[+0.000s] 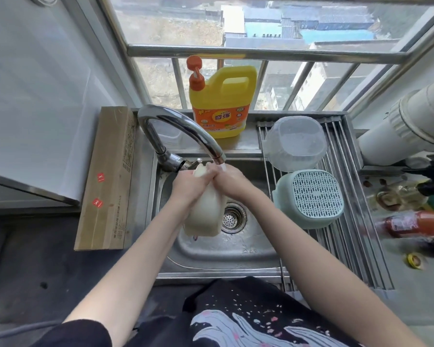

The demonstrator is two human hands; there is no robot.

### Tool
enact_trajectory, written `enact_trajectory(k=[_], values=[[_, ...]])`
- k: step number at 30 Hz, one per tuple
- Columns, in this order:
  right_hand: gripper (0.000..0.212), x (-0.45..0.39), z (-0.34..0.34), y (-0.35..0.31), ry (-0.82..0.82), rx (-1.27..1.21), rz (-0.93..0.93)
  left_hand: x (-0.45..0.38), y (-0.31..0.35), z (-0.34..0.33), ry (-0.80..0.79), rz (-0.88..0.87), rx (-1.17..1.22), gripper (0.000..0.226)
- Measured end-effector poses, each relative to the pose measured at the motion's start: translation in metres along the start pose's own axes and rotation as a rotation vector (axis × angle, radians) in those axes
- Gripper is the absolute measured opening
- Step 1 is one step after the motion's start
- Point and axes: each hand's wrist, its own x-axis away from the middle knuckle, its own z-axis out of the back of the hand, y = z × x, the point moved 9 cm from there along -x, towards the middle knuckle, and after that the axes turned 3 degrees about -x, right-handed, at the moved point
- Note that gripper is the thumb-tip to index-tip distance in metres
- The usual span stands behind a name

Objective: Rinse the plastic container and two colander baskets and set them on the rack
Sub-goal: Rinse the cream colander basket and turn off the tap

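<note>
Water from the faucet (186, 131) runs over the cream colander basket (206, 209) we grip in both our left hand (189, 182) and right hand (229, 180), so next probably comes setting it on the rack (348, 221) beside the green colander basket (311, 196) and clear plastic container (295, 144).

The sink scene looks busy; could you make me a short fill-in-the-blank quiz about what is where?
1. Both hands, the left hand and right hand, hold the cream colander basket under the ____.
2. The green colander basket lies upside down on the ____.
3. Behind it, nearer the window, sits the clear ____.
4. The detergent jug is yellow with an ____ pump.

Missing words: faucet; rack; plastic container; orange
</note>
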Motion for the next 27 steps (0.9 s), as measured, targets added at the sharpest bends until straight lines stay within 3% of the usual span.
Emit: enact_trajectory(k=[4,6,8,12,15,18,20,22,27], values=[[0.029,-0.009,0.011,0.013,-0.035,-0.006,-0.052,0.003,0.004,0.001,-0.091,-0.013,0.035,0.033],[0.021,-0.002,0.014,0.024,-0.068,-0.28,-0.028,0.003,0.005,0.001,-0.149,-0.014,0.043,0.03],[0.032,0.007,0.011,0.035,-0.143,-0.523,-0.055,0.0,-0.002,0.001,-0.19,0.021,0.131,0.039],[0.049,0.015,0.006,0.061,-0.254,-0.97,-0.121,0.001,-0.022,-0.009,-0.306,0.193,0.502,0.054],[0.041,0.022,0.001,0.071,-0.236,-1.301,-0.07,-0.002,-0.032,-0.019,-0.4,0.327,0.839,0.067],[0.04,0.027,-0.005,0.063,-0.196,-1.594,-0.006,-0.004,-0.032,-0.018,-0.346,0.354,0.941,0.045],[0.047,0.028,-0.007,0.055,-0.188,-1.687,0.018,-0.006,-0.044,-0.017,-0.261,0.388,0.929,0.029],[0.046,0.024,-0.007,0.052,-0.132,-1.707,-0.013,-0.007,-0.06,-0.019,-0.2,0.462,0.96,0.035],[0.048,0.011,0.003,0.064,0.18,-1.515,-0.212,-0.007,-0.07,-0.019,-0.173,0.48,1.128,0.017]])
